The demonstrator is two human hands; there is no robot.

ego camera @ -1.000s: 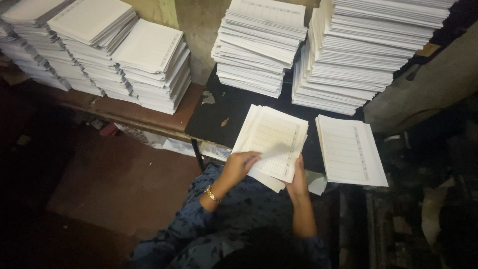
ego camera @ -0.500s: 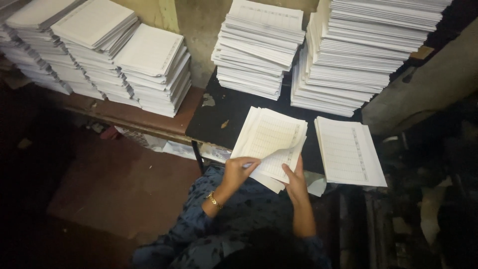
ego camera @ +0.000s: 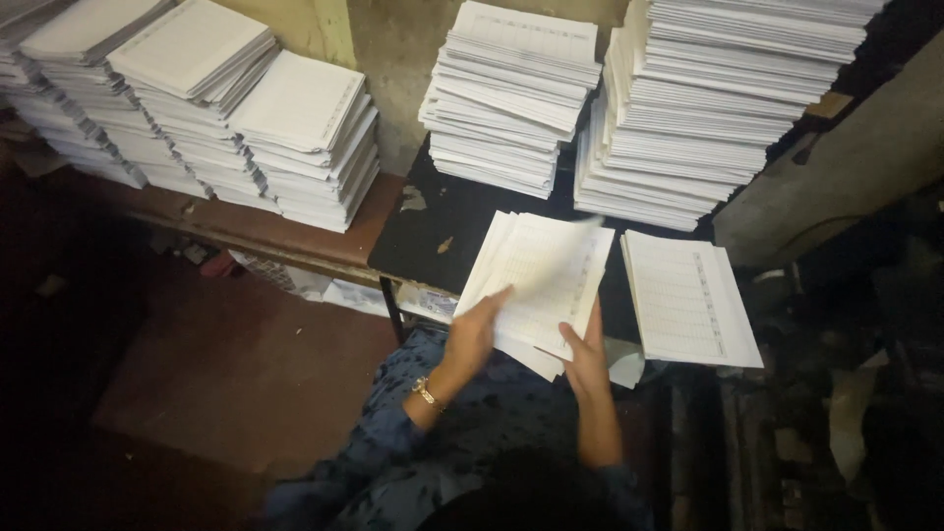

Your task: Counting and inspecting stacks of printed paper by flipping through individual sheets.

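Note:
A fanned pile of printed paper sheets [ego camera: 546, 270] lies at the near edge of a dark table [ego camera: 433, 231]. My left hand [ego camera: 475, 336], with a bracelet at the wrist, is on the pile's left edge, fingers stretched along a top sheet that it holds. My right hand [ego camera: 588, 356] grips the pile's lower right corner, thumb on top. The top sheet's far corner is blurred. A second, flat pile of printed sheets [ego camera: 688, 295] lies just right of my hands, apart from them.
Tall stacks of the same sheets stand at the back of the table [ego camera: 516, 93] and to their right [ego camera: 713, 108]. More stacks [ego camera: 295, 138] line a reddish bench on the left. My patterned blue clothing [ego camera: 462, 442] fills the bottom. The floor is dark.
My left hand has let the lifted sheet swing down and now lies stretched along the pile's left edge. My right hand has kept its hold at the lower corner.

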